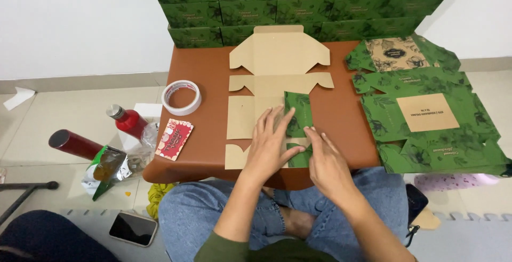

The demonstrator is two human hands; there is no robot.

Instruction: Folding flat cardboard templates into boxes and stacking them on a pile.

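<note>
Box blank: a flat cardboard cutout (266, 88) lies plain brown side up on the low brown table (208, 75), straight in front of my crossed legs, so both hands reach it without stretching.
Folded flap: the right-hand side panel (298, 113) is turned over onto the blank, its green leafy print facing up.
Left hand: my left hand (271, 144) lies flat, fingers spread, not gripping anything; it presses the blank and the flap's left edge down so the sheet cannot slide.
Right hand: my right hand (326, 160) is also open, fingertips on the flap's lower right edge along the crease.
Flap and hands: it sits between the two hands, under the fingertips, not pinched.
Spare blanks: a stack of green flat sheets (426, 118) waits on the floor to my right.
Tape roll: it (181, 96) rests on the table's left side, apart from my hands.
</note>
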